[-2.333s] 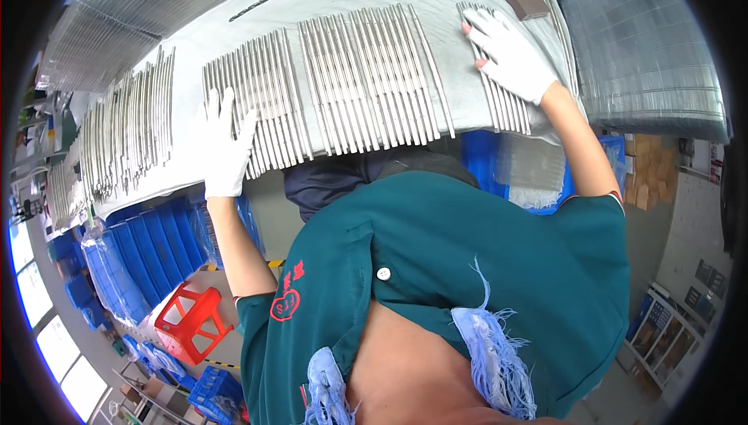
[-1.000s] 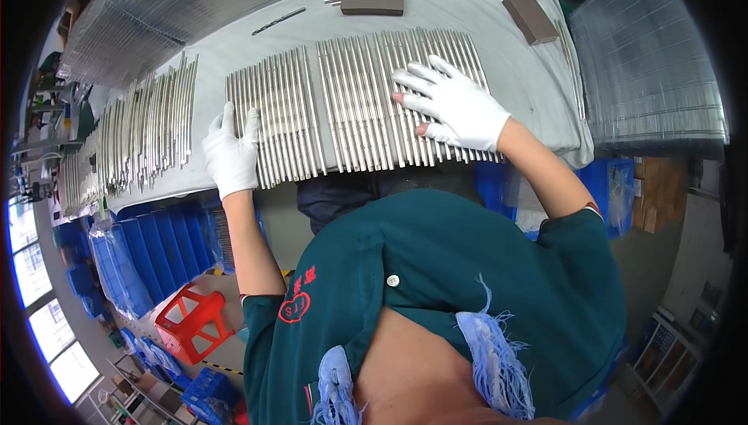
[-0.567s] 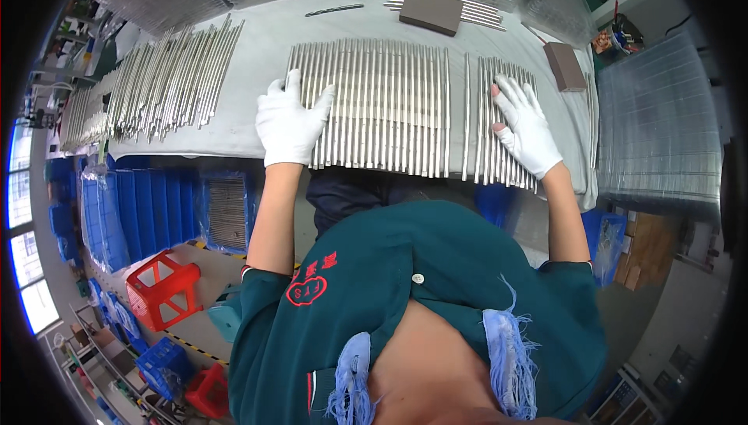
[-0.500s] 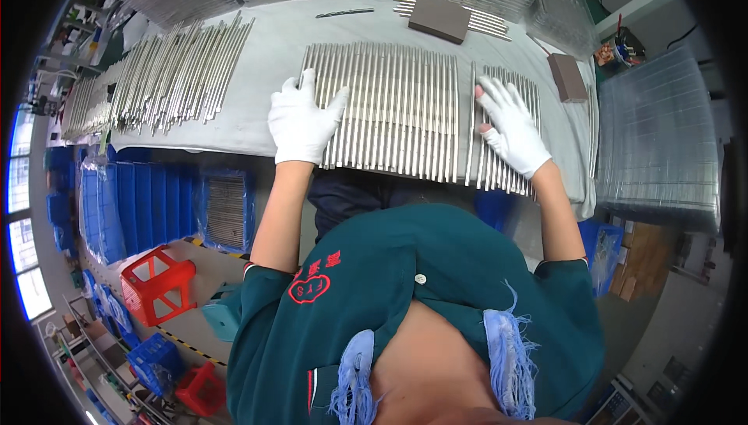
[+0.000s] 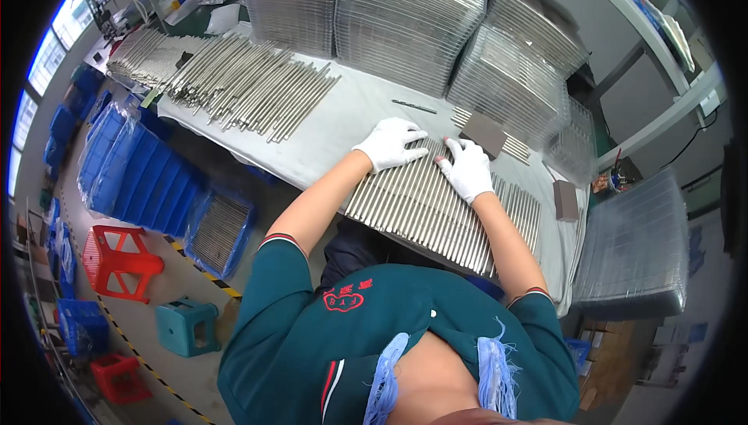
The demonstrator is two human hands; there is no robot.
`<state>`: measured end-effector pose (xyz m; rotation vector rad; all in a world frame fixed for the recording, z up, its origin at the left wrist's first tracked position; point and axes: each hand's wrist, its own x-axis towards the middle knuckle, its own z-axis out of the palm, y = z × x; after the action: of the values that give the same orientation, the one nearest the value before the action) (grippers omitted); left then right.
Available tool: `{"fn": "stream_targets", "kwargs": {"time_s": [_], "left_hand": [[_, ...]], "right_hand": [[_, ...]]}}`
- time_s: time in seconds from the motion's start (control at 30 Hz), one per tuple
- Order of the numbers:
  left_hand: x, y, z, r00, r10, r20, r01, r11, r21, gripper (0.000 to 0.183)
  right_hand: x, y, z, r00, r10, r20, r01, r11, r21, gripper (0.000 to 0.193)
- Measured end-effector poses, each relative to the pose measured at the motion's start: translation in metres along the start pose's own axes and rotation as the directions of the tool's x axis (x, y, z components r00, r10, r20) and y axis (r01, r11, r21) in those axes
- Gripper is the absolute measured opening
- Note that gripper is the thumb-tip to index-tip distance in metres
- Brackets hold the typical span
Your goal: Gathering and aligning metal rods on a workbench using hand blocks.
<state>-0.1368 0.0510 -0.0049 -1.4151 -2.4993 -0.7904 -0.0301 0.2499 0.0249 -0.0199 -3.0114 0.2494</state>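
Note:
Side by side across the white-covered table lies a row of thin silvery metal rods. My left hand, in a white glove, rests near the far left end of the row, its fingers stretched over the rod ends. My right hand, gloved with bare thumb and fingertip showing, lies on the far part of the same row, thumb and fingers apart. Neither hand has a rod lifted. To the right is a smaller group of rods, partly hidden by my right forearm.
A heap of rods covers the table's left side. Behind stand stacks of clear plastic trays. A dark drill bit, a brown block on rods and another brown block lie beyond and right. Blue crates stand at left.
The view has turned and shifted. Both my hands have moved to the far ends of the rods and closer together; the right has left the smaller group for the main row.

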Motion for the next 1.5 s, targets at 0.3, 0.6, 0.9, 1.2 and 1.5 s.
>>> {"fn": "stream_targets", "kwargs": {"time_s": [0.3,0.6,0.9,1.2,1.5], "left_hand": [[0.016,0.001,0.0,0.995,-0.006,0.097,-0.001,0.998,0.07,0.051],[-0.024,0.026,-0.005,0.998,0.039,0.054,-0.044,0.995,0.085,0.048],[-0.106,0.014,-0.078,0.98,0.033,0.196,-0.014,0.995,-0.099,0.047],[-0.108,0.03,-0.039,0.908,0.416,0.055,-0.419,0.902,0.101,0.041],[-0.077,0.092,0.0,0.779,0.597,-0.19,-0.6,0.798,0.049,0.042]], "right_hand": [[0.01,-0.002,0.011,0.997,0.068,-0.028,-0.07,0.996,-0.049,0.052],[-0.03,-0.029,0.005,0.999,0.043,-0.026,-0.044,0.999,-0.021,0.053],[-0.111,0.0,-0.056,0.911,-0.262,0.319,0.261,0.964,0.047,0.094],[-0.152,-0.04,-0.018,0.98,-0.176,0.093,0.192,0.959,-0.209,0.06],[-0.143,-0.039,-0.005,0.977,-0.213,0.019,0.214,0.975,-0.061,0.066]]}}
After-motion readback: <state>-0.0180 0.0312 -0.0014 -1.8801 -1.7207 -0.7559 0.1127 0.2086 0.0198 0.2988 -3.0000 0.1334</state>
